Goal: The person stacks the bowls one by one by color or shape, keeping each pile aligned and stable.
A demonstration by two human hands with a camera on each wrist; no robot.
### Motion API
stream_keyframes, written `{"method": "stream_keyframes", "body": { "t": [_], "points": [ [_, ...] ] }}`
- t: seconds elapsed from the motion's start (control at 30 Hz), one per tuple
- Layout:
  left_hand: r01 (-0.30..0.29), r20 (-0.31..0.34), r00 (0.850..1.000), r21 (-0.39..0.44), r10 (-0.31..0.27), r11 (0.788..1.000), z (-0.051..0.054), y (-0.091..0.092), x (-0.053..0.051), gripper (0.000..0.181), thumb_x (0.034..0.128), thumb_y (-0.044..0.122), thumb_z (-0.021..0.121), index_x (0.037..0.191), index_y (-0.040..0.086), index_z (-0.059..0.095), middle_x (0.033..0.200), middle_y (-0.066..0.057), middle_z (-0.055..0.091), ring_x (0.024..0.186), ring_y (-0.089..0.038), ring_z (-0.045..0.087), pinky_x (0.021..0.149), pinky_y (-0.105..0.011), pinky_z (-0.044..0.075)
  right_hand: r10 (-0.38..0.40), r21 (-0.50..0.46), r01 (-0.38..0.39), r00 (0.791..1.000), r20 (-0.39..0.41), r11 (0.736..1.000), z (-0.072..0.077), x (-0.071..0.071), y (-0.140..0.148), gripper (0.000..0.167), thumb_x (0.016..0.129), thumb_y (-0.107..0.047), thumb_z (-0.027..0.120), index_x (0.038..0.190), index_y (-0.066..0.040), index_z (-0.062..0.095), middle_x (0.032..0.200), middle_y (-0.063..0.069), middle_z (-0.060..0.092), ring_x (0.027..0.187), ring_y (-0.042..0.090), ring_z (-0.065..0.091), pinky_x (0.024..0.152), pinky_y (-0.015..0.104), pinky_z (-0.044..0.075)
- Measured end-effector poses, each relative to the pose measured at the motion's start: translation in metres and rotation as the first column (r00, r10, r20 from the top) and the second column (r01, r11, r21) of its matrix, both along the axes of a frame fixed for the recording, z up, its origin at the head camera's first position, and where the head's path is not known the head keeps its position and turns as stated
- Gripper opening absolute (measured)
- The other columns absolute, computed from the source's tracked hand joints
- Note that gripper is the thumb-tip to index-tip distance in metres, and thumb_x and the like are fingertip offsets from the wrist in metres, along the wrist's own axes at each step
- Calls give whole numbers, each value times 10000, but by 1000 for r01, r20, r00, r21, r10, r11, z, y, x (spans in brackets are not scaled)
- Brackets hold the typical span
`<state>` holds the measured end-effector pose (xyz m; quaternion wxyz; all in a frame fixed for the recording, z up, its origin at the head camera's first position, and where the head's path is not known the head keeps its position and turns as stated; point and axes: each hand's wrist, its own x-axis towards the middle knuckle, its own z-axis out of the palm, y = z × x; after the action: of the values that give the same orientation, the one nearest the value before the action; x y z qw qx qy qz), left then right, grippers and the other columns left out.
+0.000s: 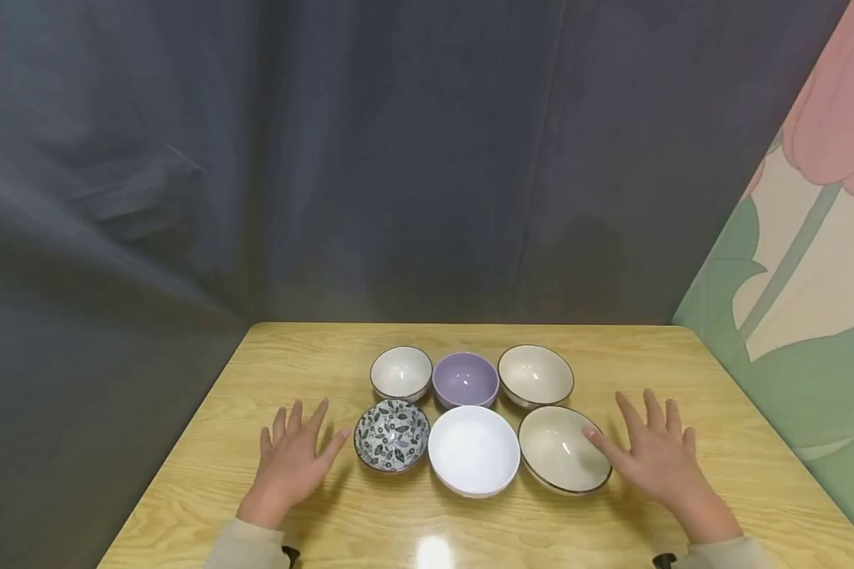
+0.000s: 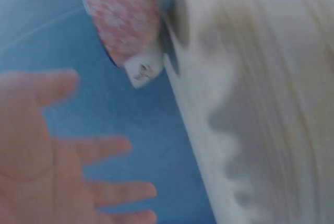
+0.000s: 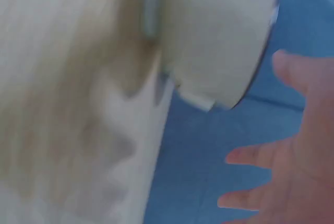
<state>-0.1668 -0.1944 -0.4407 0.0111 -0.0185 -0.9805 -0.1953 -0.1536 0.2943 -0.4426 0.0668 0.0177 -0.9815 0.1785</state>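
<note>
**Left grip (image 1: 289,462) and right grip (image 1: 658,462) spread wide, either side of two rows**

You have six glossy round bowls in front of you on a pale yellow wood-grain worktop (image 1: 221,431), set close together in two rows of three. In the far row, from your left, stand a white bowl with a dark rim (image 1: 402,371), a plain purple bowl (image 1: 466,381) and a cream bowl with a dark rim (image 1: 536,374). In the near row are a black-and-white leaf-patterned bowl (image 1: 392,436), a plain white bowl (image 1: 474,450) and a wider cream bowl with a dark rim (image 1: 562,449).

Your left grip is wide, fingers fanned, its thumb just beside the leaf-patterned bowl. The left wrist view, though blurred, shows that bowl's outer wall as pink with white flowers, apart from your thumb.

Your right grip is wide too. From the head view its thumb overlaps the rim of the wider cream bowl; the right wrist view shows a gap between them.

Pale sleeves (image 1: 245,547) reach your wrists. Behind the worktop hangs a dark blue-grey curtain (image 1: 413,174), and on your right stands a panel with pink tulips and green leaves (image 1: 790,316).
</note>
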Motion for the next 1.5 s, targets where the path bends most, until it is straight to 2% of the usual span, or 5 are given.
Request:
{"method": "stream_keyframes", "body": {
  "t": [0.17,0.4,0.97,1.3,1.5],
  "points": [
    [-97,-146,985,-12,94,995,13,13,4,514,962,395,592,1271,-14,631,1077,-229,678,960,-409,646,741,-572,529,39,-2,-40,991,-131,999,17,-1,-24,707,911,-516,652,1284,82,594,1390,413,409,1241,651,370,872,790,353],
    [-61,-160,985,41,67,997,31,36,18,328,942,299,634,1105,26,713,592,49,562,487,-114,483,429,-319,385,124,-13,-128,979,-161,992,29,-15,-72,490,857,-348,748,1157,36,694,1048,183,586,828,297,610,659,487,530],
    [197,-133,977,242,-168,950,14,74,35,615,981,376,598,1449,2,461,604,164,486,504,-12,429,487,-243,379,176,-60,-170,978,116,984,19,-41,-141,102,912,-166,708,943,-69,707,811,20,654,726,177,583,632,357,514],
    [286,-118,957,236,-265,929,8,95,39,604,986,374,589,1458,25,449,614,172,485,518,-10,430,501,-246,373,94,21,-96,993,76,995,2,-35,-136,292,890,-165,711,650,-124,551,620,14,495,598,175,468,524,331,389],
    [289,-116,956,238,-268,927,6,96,42,591,983,353,601,1447,12,471,618,173,490,523,-10,433,513,-248,383,110,-12,-109,993,45,994,-1,-27,-137,79,877,-142,718,817,-102,687,658,-9,567,608,161,489,537,345,431]
  ]
}}
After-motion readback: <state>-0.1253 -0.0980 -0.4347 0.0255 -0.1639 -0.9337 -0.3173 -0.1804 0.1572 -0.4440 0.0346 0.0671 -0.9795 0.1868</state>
